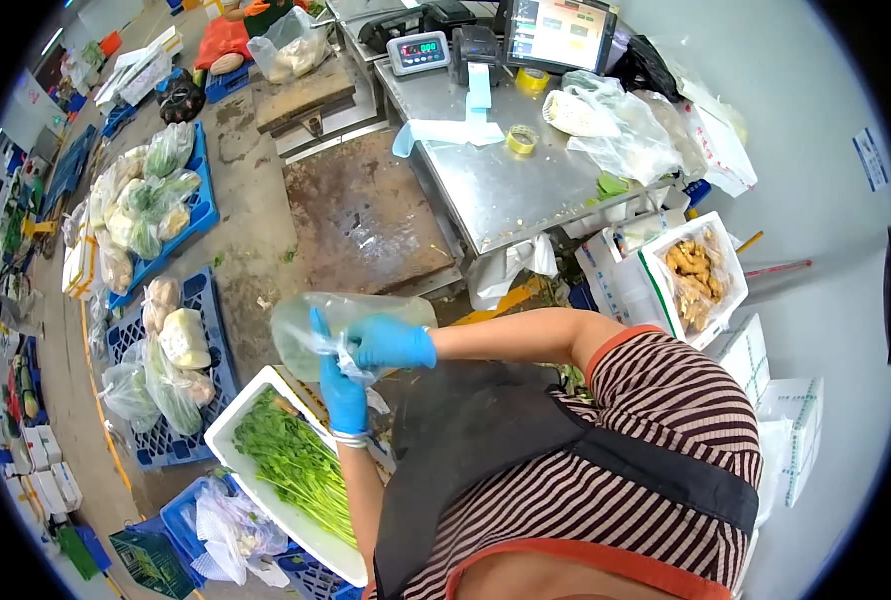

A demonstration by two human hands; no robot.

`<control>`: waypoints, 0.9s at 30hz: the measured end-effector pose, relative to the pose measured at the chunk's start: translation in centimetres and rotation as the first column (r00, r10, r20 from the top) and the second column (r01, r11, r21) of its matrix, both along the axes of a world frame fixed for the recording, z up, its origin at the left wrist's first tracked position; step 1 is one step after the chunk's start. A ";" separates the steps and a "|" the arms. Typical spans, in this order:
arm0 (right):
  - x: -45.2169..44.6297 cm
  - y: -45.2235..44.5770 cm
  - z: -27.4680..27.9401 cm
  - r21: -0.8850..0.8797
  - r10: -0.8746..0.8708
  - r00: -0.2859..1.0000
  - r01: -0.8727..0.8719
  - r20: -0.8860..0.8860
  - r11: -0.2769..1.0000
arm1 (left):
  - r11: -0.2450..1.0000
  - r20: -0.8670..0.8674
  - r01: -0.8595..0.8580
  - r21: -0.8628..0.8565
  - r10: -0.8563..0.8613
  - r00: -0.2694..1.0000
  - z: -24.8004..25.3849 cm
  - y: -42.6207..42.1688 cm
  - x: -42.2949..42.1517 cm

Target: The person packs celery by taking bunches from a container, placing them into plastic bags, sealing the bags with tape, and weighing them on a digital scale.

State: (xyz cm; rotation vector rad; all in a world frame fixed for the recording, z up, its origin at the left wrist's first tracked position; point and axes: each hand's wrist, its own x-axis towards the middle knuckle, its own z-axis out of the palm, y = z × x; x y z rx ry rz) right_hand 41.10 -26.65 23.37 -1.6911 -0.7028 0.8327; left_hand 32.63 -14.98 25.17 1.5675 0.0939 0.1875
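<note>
A clear plastic bag (300,325), puffed out and faintly greenish, is in front of my body. What it contains I cannot make out. My right hand (393,341), in a blue glove, is closed on the bag's gathered plastic. Just below it, my left hand (343,398), also gloved in blue, grips the bunched plastic with one finger stretched along the bag. Beneath my left forearm a white foam box (233,425) holds leafy green stalks (290,455).
A metal table (465,195) carries a scale (418,52), a screen (557,35), yellow tape (521,139) and plastic bags. Beside it is a rusty platform (360,215). Bagged vegetables (150,205) lie on blue pallets (205,190) at left; ginger (695,275) fills a box at right.
</note>
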 end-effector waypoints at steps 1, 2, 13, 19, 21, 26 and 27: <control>-0.7 -0.5 4.3 -0.174 0.025 0.947 0.033 0.321 0.984 | 0.991 -0.002 0.056 -0.125 -0.056 0.998 1.1 0.2 0.0; -1.4 -0.8 7.7 -0.325 0.107 0.795 0.119 0.597 0.938 | 0.976 -0.090 0.077 -0.203 -0.097 0.991 1.5 0.8 -0.2; 8.5 -7.5 -2.6 -0.084 -0.478 0.829 0.520 0.289 0.850 | 0.970 -0.331 0.154 -0.189 -0.211 0.920 1.8 4.9 -2.5; 8.0 -3.7 2.6 0.366 0.182 0.653 0.157 -0.735 0.917 | 0.825 -0.132 -0.013 -0.566 -0.075 0.988 -0.8 3.7 4.9; 11.7 -2.8 1.4 0.341 0.152 0.674 0.157 -0.723 0.927 | 0.929 -0.168 0.036 -0.369 -0.105 0.980 0.2 3.2 8.5; 21.2 1.4 -2.2 0.428 0.150 0.858 0.087 -0.490 0.899 | 0.978 -0.169 0.182 -0.101 -0.197 0.966 0.0 4.8 20.1; 23.0 1.4 -0.7 0.345 0.038 0.966 0.054 -0.255 0.937 | 0.981 -0.161 0.160 -0.109 -0.176 0.971 1.1 4.8 21.9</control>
